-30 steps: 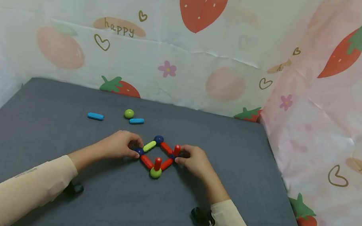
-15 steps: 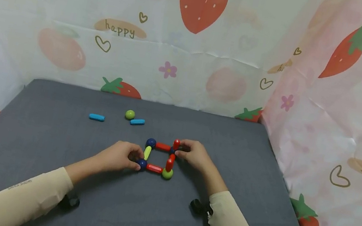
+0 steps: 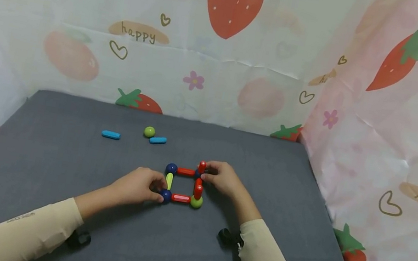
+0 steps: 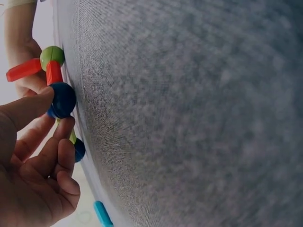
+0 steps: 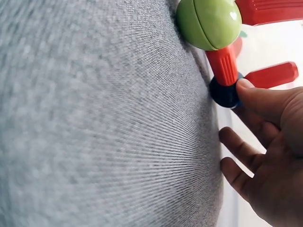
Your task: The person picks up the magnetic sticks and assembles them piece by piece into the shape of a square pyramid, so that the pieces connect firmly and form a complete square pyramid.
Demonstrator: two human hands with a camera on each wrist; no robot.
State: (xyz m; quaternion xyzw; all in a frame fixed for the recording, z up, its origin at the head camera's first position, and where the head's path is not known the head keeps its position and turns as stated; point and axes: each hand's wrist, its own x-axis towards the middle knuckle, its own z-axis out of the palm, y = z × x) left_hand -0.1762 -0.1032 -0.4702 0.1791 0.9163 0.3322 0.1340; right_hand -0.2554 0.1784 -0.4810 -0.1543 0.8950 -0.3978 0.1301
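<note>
A square frame of magnetic rods and balls lies on the grey cloth, between both hands in the head view. My left hand (image 3: 139, 186) pinches its near-left blue ball (image 4: 63, 100) between thumb and fingers. At the far-right corner, my right hand (image 3: 224, 179) pinches a dark blue ball (image 5: 224, 93). A green ball (image 3: 196, 202) forms the near-right corner and another blue ball (image 3: 171, 168) the far-left one. Three sides are red rods (image 3: 181, 198); the left side is a yellow-green rod (image 3: 168, 181). Red rods stand upright on the green ball and the far-right ball.
Beyond the frame, a loose green ball (image 3: 149, 131) lies beside a blue rod (image 3: 158, 140). Farther left is a second blue rod (image 3: 110, 134). Strawberry-print cloth (image 3: 217, 80) hangs behind the table and at its sides.
The frame has turned counterclockwise from a diamond to square with the table edge. My left hand has come nearer and slightly right with its ball; my right hand has shifted slightly away.
</note>
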